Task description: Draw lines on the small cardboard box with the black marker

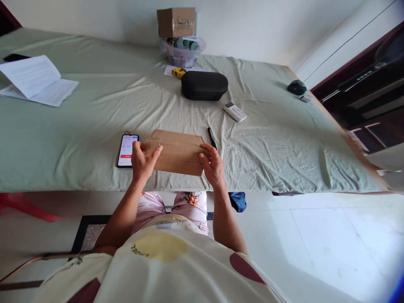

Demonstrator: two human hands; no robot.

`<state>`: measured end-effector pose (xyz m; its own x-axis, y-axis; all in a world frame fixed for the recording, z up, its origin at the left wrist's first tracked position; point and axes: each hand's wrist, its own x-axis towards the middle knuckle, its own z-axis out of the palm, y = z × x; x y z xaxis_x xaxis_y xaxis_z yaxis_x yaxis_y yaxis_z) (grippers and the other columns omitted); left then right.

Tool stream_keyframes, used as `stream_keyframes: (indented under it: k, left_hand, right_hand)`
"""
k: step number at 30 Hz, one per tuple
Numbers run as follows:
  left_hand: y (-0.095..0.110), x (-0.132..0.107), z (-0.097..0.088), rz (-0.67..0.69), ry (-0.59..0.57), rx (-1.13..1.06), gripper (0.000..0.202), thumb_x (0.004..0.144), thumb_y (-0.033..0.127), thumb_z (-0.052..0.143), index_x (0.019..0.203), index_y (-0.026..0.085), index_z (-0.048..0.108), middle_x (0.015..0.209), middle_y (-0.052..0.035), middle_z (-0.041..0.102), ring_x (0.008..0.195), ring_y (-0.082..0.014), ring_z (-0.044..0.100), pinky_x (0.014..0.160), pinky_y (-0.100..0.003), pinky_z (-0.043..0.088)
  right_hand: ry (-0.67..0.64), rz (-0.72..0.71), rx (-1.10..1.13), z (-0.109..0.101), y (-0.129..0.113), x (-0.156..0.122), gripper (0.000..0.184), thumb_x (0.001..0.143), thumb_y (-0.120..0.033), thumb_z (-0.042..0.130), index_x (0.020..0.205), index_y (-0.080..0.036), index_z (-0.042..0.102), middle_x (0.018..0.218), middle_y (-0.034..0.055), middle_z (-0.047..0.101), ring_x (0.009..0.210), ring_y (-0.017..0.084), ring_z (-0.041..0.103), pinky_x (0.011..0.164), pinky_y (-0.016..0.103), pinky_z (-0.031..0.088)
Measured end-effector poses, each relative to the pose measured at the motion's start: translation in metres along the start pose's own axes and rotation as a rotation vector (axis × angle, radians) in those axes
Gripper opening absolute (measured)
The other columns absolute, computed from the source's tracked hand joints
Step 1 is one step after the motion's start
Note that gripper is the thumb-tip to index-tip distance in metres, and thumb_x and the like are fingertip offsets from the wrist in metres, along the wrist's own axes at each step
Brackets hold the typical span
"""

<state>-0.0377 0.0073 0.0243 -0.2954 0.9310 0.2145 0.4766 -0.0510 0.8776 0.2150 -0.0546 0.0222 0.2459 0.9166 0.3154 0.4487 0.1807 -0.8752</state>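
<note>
A flat piece of brown cardboard point(178, 153) with cut corners is held level above the near edge of the cloth-covered table. My left hand point(144, 160) grips its left end, thumb on top and the other fingers partly hidden. At the right end my right hand point(213, 164) pinches the cardboard between thumb and fingers. A phone point(125, 151) with a lit screen lies just left of my left hand. Beyond my right hand rests a black marker pen point(212, 137).
A black zip case point(204, 86), a yellow tape measure point(179, 73) and a white device point(235, 112) lie farther back on the green cloth point(94, 113). Behind them stands a plastic tub point(183, 57) under a cardboard box point(176, 23). Papers point(38, 80) lie at left; a black object point(296, 87) sits right.
</note>
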Motion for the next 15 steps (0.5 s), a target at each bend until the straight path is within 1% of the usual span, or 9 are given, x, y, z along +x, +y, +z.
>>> stream_keyframes:
  k: [3, 5, 7, 10, 12, 15]
  left_hand:
    - [0.012, 0.003, 0.0, -0.062, -0.005, 0.096, 0.052, 0.077, 0.05, 0.088, 0.084, 0.027, 0.042, 0.081, 0.0041, 0.049, 0.079, -0.0183, 0.055, 0.081, -0.035, 0.049]
    - [0.014, 0.003, 0.0, -0.053, -0.019, 0.129, 0.049, 0.08, 0.051, 0.084, 0.083, 0.027, 0.042, 0.08, 0.0039, 0.049, 0.078, -0.0191, 0.055, 0.081, -0.035, 0.048]
    - [0.011, 0.001, 0.001, -0.004, -0.033, 0.135, 0.046, 0.082, 0.052, 0.081, 0.082, 0.027, 0.042, 0.081, 0.0029, 0.05, 0.081, -0.0198, 0.056, 0.084, -0.036, 0.049]
    - [0.002, -0.009, 0.005, 0.09, -0.03, 0.121, 0.046, 0.083, 0.055, 0.079, 0.082, 0.027, 0.043, 0.084, 0.001, 0.051, 0.086, -0.0214, 0.058, 0.09, -0.038, 0.052]
    - [-0.002, -0.019, 0.01, 0.129, -0.016, 0.118, 0.048, 0.083, 0.058, 0.079, 0.083, 0.027, 0.043, 0.086, -0.0001, 0.052, 0.09, -0.0231, 0.06, 0.093, -0.04, 0.055]
    - [-0.006, -0.034, 0.018, 0.148, -0.014, 0.131, 0.056, 0.078, 0.065, 0.083, 0.086, 0.027, 0.042, 0.092, -0.0031, 0.056, 0.098, -0.0279, 0.064, 0.097, -0.045, 0.057]
  right_hand:
    - [-0.004, -0.019, -0.021, -0.002, 0.0, -0.002, 0.041, 0.099, -0.055, 0.064, 0.126, -0.026, 0.071, 0.108, 0.0057, 0.073, 0.089, 0.018, 0.065, 0.082, 0.034, 0.058]
    - [0.012, -0.028, -0.053, -0.003, -0.003, -0.004, 0.043, 0.099, -0.06, 0.064, 0.123, -0.026, 0.072, 0.106, 0.0058, 0.071, 0.089, 0.018, 0.065, 0.081, 0.033, 0.058]
    - [0.058, -0.018, -0.126, -0.002, -0.009, -0.007, 0.046, 0.097, -0.067, 0.063, 0.116, -0.026, 0.073, 0.104, 0.0061, 0.069, 0.089, 0.019, 0.064, 0.081, 0.033, 0.058]
    - [0.161, 0.021, -0.309, 0.006, -0.018, -0.009, 0.058, 0.087, -0.079, 0.07, 0.106, -0.025, 0.07, 0.102, 0.0069, 0.065, 0.09, 0.021, 0.062, 0.085, 0.037, 0.057]
    - [0.217, 0.046, -0.416, 0.012, -0.021, -0.01, 0.067, 0.079, -0.085, 0.073, 0.106, -0.024, 0.067, 0.105, 0.0084, 0.063, 0.093, 0.023, 0.06, 0.087, 0.039, 0.056]
    - [0.263, 0.075, -0.49, 0.02, -0.02, -0.01, 0.073, 0.074, -0.088, 0.075, 0.108, -0.024, 0.064, 0.107, 0.0104, 0.06, 0.096, 0.026, 0.059, 0.087, 0.04, 0.055]
